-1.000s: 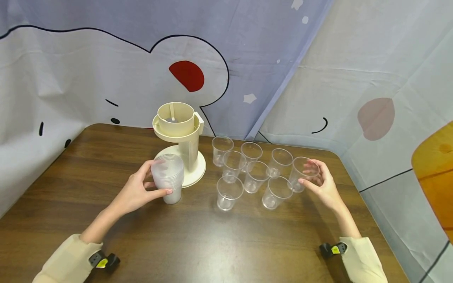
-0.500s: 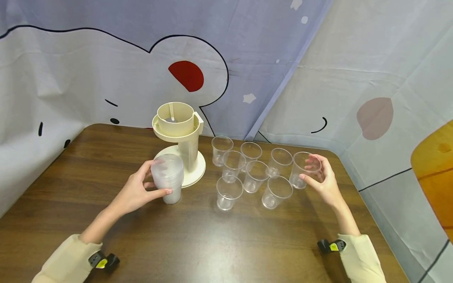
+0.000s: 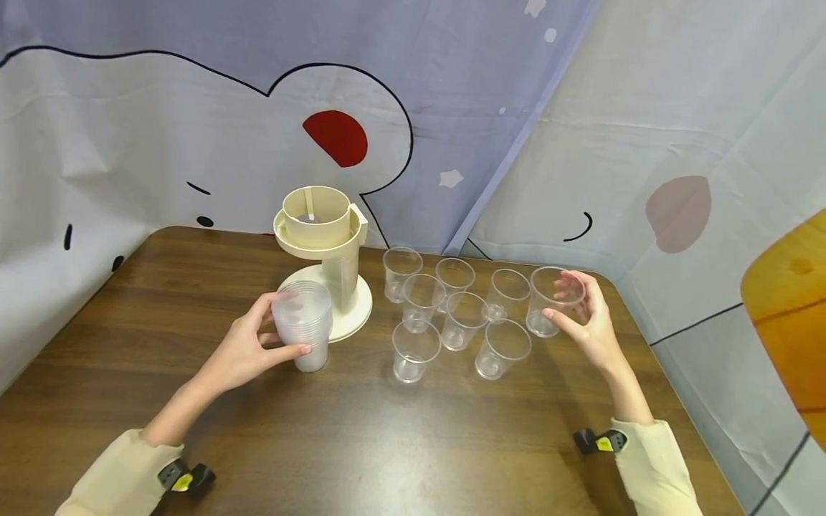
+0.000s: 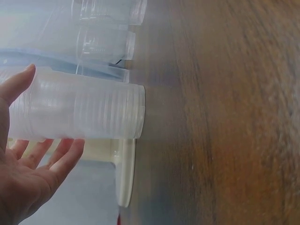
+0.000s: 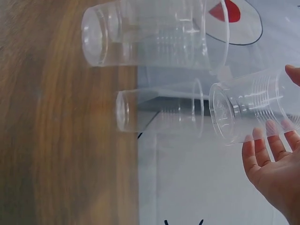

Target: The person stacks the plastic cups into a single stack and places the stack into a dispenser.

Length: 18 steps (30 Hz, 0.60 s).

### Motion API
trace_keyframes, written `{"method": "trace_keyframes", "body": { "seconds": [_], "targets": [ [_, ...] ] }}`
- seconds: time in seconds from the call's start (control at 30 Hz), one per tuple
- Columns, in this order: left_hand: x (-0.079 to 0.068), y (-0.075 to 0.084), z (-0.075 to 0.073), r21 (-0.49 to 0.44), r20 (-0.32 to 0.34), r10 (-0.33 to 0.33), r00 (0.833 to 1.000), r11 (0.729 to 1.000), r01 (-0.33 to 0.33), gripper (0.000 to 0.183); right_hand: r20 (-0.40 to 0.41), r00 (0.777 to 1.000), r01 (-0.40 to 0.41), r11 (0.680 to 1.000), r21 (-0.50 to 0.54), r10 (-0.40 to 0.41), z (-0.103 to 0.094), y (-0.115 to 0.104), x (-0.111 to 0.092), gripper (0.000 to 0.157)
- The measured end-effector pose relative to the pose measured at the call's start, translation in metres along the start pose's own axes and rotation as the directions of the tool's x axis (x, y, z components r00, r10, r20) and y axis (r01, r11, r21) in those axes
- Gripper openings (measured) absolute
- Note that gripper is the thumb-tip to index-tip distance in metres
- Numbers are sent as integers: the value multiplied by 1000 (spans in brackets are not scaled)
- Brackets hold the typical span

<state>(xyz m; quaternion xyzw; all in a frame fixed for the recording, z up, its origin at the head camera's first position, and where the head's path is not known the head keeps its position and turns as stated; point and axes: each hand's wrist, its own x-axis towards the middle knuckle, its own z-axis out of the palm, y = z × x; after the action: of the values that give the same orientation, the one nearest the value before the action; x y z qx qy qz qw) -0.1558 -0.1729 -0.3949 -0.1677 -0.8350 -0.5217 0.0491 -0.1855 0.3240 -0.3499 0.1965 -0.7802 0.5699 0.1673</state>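
My left hand (image 3: 245, 347) grips a nested stack of clear plastic cups (image 3: 312, 352), thumb on the near side and fingers behind. In the left wrist view the stack (image 4: 98, 108) stands upright with its bottom at the tabletop. On the right, my right hand (image 3: 590, 322) holds a single clear plastic cup (image 3: 539, 312) between thumb and fingers, mouth up. The right wrist view shows this cup (image 5: 246, 110) raised off the table and slightly tilted. Several more clear cups (image 3: 413, 351) stand upright and separate between the hands.
Just behind the stack is a cream plastic stand (image 3: 340, 276) with a round base and a ring-shaped holder on top. The wooden table (image 3: 387, 444) reaches back to a printed cloth backdrop (image 3: 213, 136), which also runs along the right side.
My right hand has lifted its cup and carried it slightly toward the back of the table. The left hand and its stack stay in place; the head view has shifted slightly.
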Motion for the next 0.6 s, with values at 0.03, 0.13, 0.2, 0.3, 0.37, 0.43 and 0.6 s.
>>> {"method": "trace_keyframes", "body": {
  "seconds": [0.03,0.13,0.2,0.3,0.37,0.43,0.6],
  "targets": [
    [0,0,0,1,-1,-1,1000,1000,1,72,1,1000,1,1000,-2,-1,1,-1,0,61],
    [0,0,0,3,-2,-1,1000,1000,1,72,0,1000,5,1000,-3,-5,3,-5,1,61],
    [0,0,0,3,-2,-3,1000,1000,3,72,0,1000,7,1000,4,-7,5,-8,1,61],
    [0,0,1,1,-1,-7,1000,1000,7,72,4,1000,12,1000,13,-12,9,-11,2,62],
    [0,0,1,2,1,-10,1000,1000,10,72,8,1000,14,1000,18,-15,11,-14,3,62],
    [0,0,1,3,2,-12,1000,1000,12,72,13,1000,18,1000,23,-18,14,-16,4,62],
    [-1,0,1,1,-3,-12,1000,1000,12,71,30,999,30,998,50,-31,20,-22,9,62]
  ]
}}
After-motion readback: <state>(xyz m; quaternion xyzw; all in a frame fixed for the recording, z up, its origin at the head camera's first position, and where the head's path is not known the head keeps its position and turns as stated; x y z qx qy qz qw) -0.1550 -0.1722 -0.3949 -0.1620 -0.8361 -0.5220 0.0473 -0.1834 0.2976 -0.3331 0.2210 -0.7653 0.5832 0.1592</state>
